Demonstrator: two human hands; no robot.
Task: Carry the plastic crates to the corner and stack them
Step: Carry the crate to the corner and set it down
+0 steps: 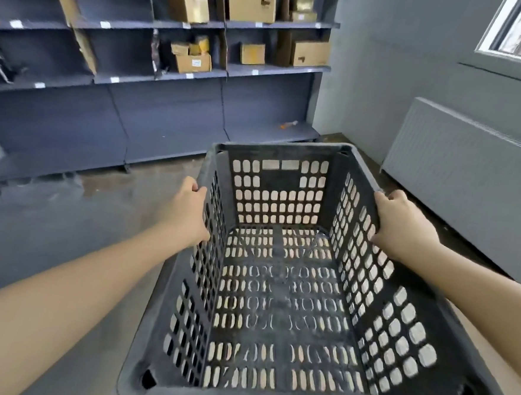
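Grey concrete floor (67, 214) runs from the near left up to dark metal shelving (166, 113) along the far wall, and the corner sits far right, where the shelving ends against the painted wall beside a radiator (457, 180).

One black plastic crate (277, 291) is held off the floor in front of the person, empty, its slotted bottom showing pale floor beneath. The left hand (187, 213) has its grip clamped over the left rim, and the right hand (402, 225) is clamped over the right rim; both hold towards the far end of the crate.

With both grips so far forward, the near end is unsupported and could sag or swing against the legs while walking. The rims are thin and look dusty, so a palm may slide, and fingers curled inside could be pinched when the crate is set down.

No other crate is visible in the corner, so this one would probably start the stack. The shelving's low base juts out along the floor on the left and the radiator stands close on the right, narrowing the approach. Cardboard boxes (251, 5) sit high on the shelves, clear of the route.
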